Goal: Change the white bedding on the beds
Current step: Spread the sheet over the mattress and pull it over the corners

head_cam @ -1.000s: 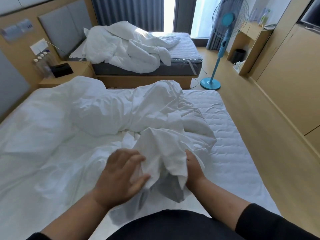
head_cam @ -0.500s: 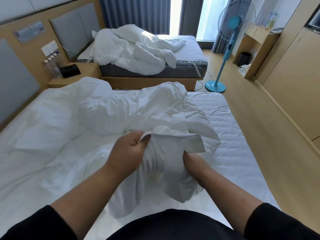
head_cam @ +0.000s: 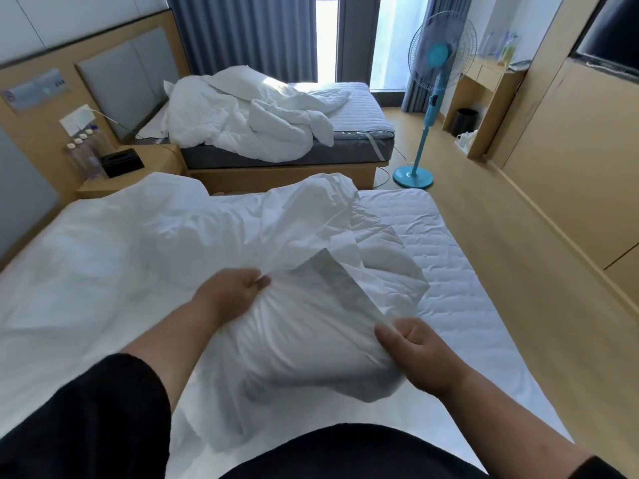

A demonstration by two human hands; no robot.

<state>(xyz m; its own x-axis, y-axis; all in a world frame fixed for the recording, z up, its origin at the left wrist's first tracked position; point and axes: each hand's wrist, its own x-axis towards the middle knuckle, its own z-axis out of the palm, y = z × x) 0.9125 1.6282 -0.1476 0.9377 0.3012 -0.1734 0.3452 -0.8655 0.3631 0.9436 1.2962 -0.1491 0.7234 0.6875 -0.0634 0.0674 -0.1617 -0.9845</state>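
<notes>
You stand at the side of the near bed (head_cam: 460, 271), and both of your hands are on a bunched white sheet (head_cam: 311, 326) held just above its mattress; your left hand (head_cam: 228, 295) grips the sheet's upper left edge, fingers curled round the cloth with the thumb on top; your right hand (head_cam: 418, 354) pinches a folded hem at the sheet's lower right, fingers curled under the fabric. The sheet stretches between the two hands in tight pleats, and a flat flap of it sticks up toward the far side of the near bed; the loose end hangs down toward your dark clothing at the bottom of the view. Beyond the sheet a rumpled white duvet (head_cam: 173, 233) covers most of the near bed, leaving the quilted mattress pad bare on the right. Past the near bed stands a second bed (head_cam: 359, 108) with its own crumpled white bedding (head_cam: 242, 119) heaped at the head end; between the two beds, against the wall, a nightstand (head_cam: 155, 167) carries water bottles (head_cam: 83, 157) and a black box (head_cam: 121, 163); a teal fan (head_cam: 432, 98) stands on the floor to the right of the second bed.
</notes>
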